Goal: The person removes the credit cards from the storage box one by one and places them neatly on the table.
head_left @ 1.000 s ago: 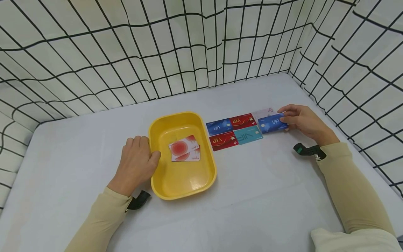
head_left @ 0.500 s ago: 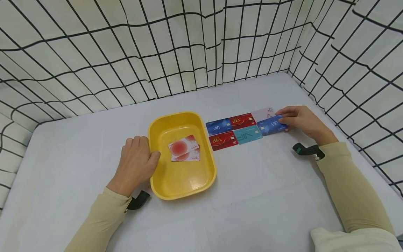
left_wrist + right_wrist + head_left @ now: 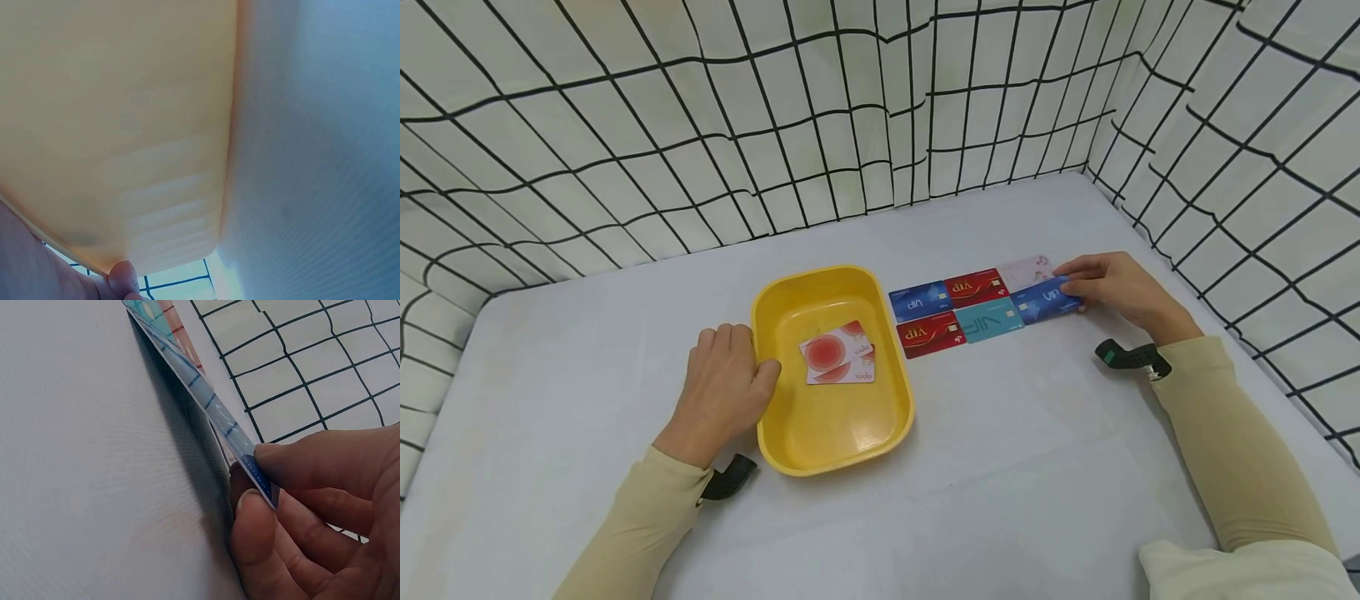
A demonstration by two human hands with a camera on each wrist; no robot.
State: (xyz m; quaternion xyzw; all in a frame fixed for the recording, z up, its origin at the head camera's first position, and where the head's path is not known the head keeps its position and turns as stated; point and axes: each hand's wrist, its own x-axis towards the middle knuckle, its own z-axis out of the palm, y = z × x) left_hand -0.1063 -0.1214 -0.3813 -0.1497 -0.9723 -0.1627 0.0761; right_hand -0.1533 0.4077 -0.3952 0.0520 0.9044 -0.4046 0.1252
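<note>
Between thumb and fingers, my right hand [image 3: 1123,292] pinches the right end of a blue VIP card [image 3: 1043,301]. In the right wrist view that blue card [image 3: 215,415] is tilted, its held end raised off the table. It borders a teal card [image 3: 990,320] on its left and a pale flowered card [image 3: 1025,272] behind. My left hand [image 3: 721,390] grips the left rim of a yellow tray [image 3: 835,450], thumb over the edge. Inside the tray lie two overlapping white cards with red circles [image 3: 837,352]. The left wrist view shows the tray's outer wall [image 3: 125,125] and fingertips.
Left of the teal card lie two red VIP cards, one at the front [image 3: 931,335] and one behind [image 3: 977,288], plus another blue card [image 3: 921,302]. A white cloth covers the table [image 3: 1000,467]. Black-gridded white walls [image 3: 820,125] stand behind and at the sides.
The blue card in my right hand has shifted slightly down and left, lining up against the teal card and uncovering more of the flowered card. My left hand and the tray stay put.
</note>
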